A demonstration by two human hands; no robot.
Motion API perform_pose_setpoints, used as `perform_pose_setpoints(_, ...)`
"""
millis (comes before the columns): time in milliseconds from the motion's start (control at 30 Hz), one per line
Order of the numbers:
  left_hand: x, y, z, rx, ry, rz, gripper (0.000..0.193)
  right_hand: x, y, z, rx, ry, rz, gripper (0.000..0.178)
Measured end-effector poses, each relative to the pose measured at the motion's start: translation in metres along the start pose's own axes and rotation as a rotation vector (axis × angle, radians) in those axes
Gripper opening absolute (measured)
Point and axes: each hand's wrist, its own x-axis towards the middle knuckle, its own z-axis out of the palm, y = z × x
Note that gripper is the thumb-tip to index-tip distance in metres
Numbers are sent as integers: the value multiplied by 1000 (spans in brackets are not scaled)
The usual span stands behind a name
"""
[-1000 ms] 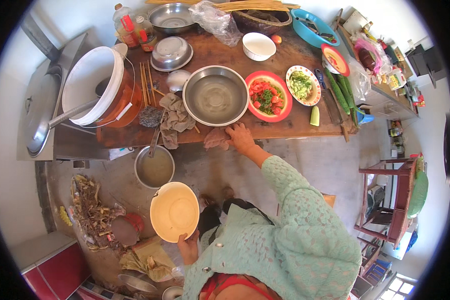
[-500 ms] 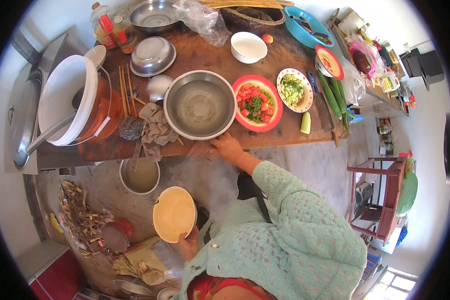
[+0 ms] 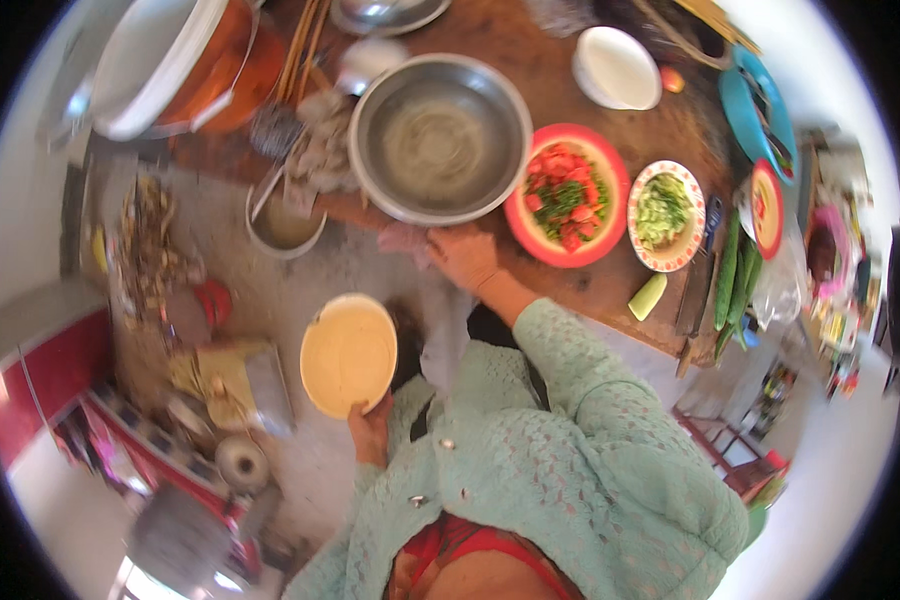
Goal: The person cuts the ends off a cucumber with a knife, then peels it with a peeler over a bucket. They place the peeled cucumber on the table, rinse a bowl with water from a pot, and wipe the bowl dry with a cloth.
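My left hand (image 3: pixel 370 428) grips the rim of a pale yellow bowl (image 3: pixel 348 355), tilted so its inside shows, low in front of the table. At the table's front edge my right hand (image 3: pixel 462 256) is closed on a pinkish cloth (image 3: pixel 404 240), its fingertips partly hidden. Just behind that hand stands a large metal basin (image 3: pixel 440 140) with liquid in it. To its right is a red-rimmed bowl (image 3: pixel 613 222) of chopped tomato and greens. Beyond that sits a dotted-rim bowl (image 3: pixel 697 245) of sliced green vegetable.
A cut cucumber piece (image 3: pixel 648 297), a knife (image 3: pixel 698 300) and whole cucumbers (image 3: pixel 732 275) lie at the right. A white bowl (image 3: pixel 618 70) and a blue basin (image 3: pixel 755 110) are farther back. At left are a bucket (image 3: pixel 160 70), a crumpled grey rag (image 3: pixel 330 140) and a floor pot (image 3: pixel 285 228).
The view has swung toward the lower left, so the table sits higher and farther right. My left hand still holds the yellow bowl; my right hand remains at the table edge.
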Motion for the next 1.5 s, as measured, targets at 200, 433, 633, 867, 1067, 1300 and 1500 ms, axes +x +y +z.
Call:
perform_pose_setpoints(200, 47, -27, -27, -3, -13, -11, 46, 3, 28, -3, 16, -27, -134, 22)
perform_pose_setpoints(433, 53, -54, -43, -136, 91, 33, 41, 6, 27, 4, -26, -114, -52, 25)
perform_pose_setpoints(633, 50, -88, -60, -227, 204, 88, 41, -1, 12, 11, 18, -1, -66, 25)
perform_pose_setpoints(867, 47, -114, -59, -280, 268, 25, 44, -58, -26, 4, 137, 100, -240, 29)
perform_pose_setpoints(1067, 51, -130, -68, -225, 283, 43, 46, -169, -5, 98, 566, -575, 284, 25)
perform_pose_setpoints(1300, 49, -160, -93, -128, 348, 117, 40, -327, 78, 221, 791, -1413, 26, 43)
perform_pose_setpoints(1500, 38, -198, -132, 276, 343, 222, 49, -409, 95, 249, 1383, -1598, -430, 23)
